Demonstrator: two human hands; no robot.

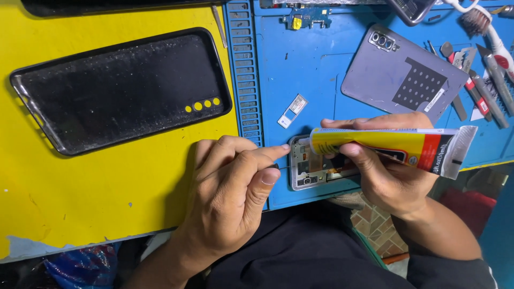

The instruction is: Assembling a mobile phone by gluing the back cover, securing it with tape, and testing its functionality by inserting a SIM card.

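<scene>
My right hand (386, 171) is shut on a yellow, red and black glue tube (391, 145), held sideways over an opened phone body (313, 170) lying at the front edge of the blue mat (300, 69). The tube's nozzle end points left. My left hand (233, 192) pinches a thin pin or needle between thumb and forefinger, right at the phone's left edge. Most of the phone is hidden under the tube and my right hand.
A grey phone back cover (401, 75) lies on the mat behind my right hand. A small SIM tray (293, 111) sits nearby. A black phone case (120, 88) rests on the yellow surface at left. Several hand tools (484, 80) and a brush (482, 24) lie far right.
</scene>
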